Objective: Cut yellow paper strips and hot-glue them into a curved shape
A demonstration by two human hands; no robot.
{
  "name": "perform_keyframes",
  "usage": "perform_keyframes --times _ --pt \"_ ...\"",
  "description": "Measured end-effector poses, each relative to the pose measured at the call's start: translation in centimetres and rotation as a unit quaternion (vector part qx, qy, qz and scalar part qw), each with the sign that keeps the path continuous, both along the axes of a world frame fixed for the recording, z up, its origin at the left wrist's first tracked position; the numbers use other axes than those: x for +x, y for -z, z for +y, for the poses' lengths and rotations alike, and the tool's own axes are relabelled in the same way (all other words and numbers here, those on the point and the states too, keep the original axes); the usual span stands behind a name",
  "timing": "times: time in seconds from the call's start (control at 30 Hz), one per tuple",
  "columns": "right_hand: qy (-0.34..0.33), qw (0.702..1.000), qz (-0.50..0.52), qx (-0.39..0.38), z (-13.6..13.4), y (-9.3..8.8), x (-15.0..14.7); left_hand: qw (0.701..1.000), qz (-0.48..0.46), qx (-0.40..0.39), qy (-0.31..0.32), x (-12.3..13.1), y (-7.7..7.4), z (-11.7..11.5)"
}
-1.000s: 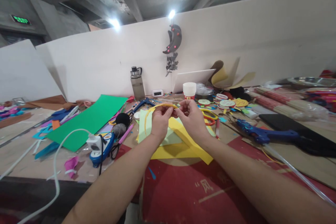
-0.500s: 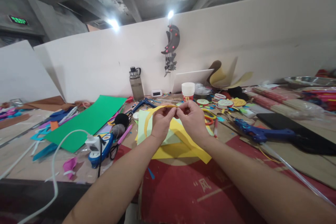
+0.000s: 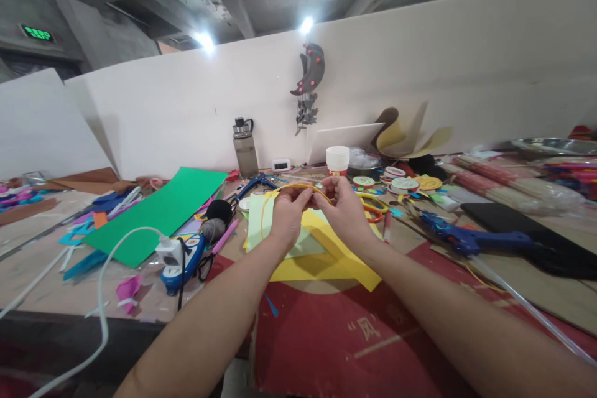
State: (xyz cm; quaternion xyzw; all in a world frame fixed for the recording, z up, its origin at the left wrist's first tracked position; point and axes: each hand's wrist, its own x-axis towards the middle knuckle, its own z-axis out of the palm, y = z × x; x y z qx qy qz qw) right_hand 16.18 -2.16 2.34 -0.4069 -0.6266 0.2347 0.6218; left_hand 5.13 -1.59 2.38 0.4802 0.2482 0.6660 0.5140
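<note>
High up on the left is a dark sign (image 3: 37, 33) with bright green writing. The bottom row says EXIT. The row on top is too fuzzy to read. Down at the front, a red board (image 3: 321, 342) has pale writing on it. You can see an opening quote mark and then the Chinese character “风”. More pale marks come after it, but they are too hard to make out. A little white box (image 3: 280, 165) has a dark screen, and whatever it shows is too tiny to read.
</note>
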Motion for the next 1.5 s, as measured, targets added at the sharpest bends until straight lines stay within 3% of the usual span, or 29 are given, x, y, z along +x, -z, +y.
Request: perform_keyframes --times 0.17,0.37,0.63,1.07,1.17,1.3,1.5 --pt "0.005 1.0 -0.016 -0.01 -0.4 0.0 0.0 1.0 -0.005 0.005 0.013 -0.1 0.2 0.1" --pt "0.027 0.998 -0.012 0.062 -0.8 -0.4 0.4 1.0 0.01 0.0 0.0 -0.3 0.3 0.3" --pt "0.052 0.977 -0.165 0.128 -1.0 -0.4 0.8 1.0 0.019 -0.004 -0.015 -0.5 0.8 0.7" --pt "0.1 0.938 -0.266 0.196 -1.0 -0.1 1.0 0.997 0.046 0.006 -0.065 -1.0 0.5 1.0" --pt "0.091 0.953 -0.224 0.181 -0.9 -0.2 1.0 0.996 0.035 0.002 -0.083 -1.3 0.3 1.1" --pt "0.044 0.985 -0.129 0.102 -0.7 -0.2 1.1 0.996 0.032 -0.003 -0.081 -1.4 0.4 1.2" --pt "0.025 0.996 -0.08 0.041 -0.5 -0.4 1.6 1.0 0.006 -0.022 -0.018 -1.3 0.5 0.9"
